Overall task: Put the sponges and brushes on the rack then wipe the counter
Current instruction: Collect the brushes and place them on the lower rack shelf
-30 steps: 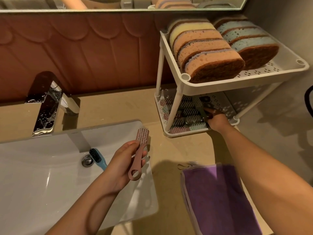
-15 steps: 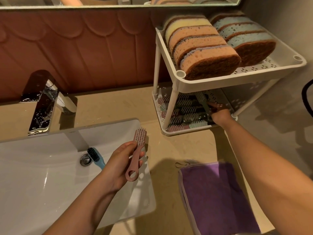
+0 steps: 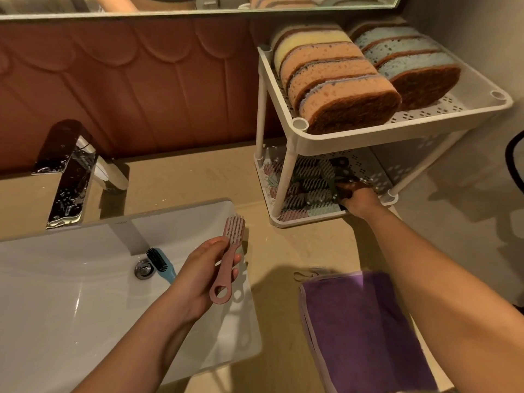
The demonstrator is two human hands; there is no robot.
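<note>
My left hand (image 3: 202,275) grips a pink brush (image 3: 228,258) by its handle over the sink's right rim, bristles up. A blue brush (image 3: 162,265) lies in the white sink (image 3: 71,307) beside the drain. My right hand (image 3: 358,198) reaches into the lower shelf of the white rack (image 3: 397,129) and holds a dark green brush (image 3: 329,173) among several brushes laid there; its fingers are partly hidden. Orange sponges (image 3: 334,80) and blue sponges (image 3: 408,58) stand in rows on the upper shelf. A purple cloth (image 3: 365,333) lies on the counter under my right forearm.
A chrome faucet (image 3: 71,177) stands behind the sink on the beige counter (image 3: 198,180). A reddish-brown panelled wall and a mirror edge run along the back. The rack stands in the back right corner against a grey wall.
My right hand has pushed slightly deeper into the lower shelf with the green brush. The left hand with the pink brush has stayed nearly still.
</note>
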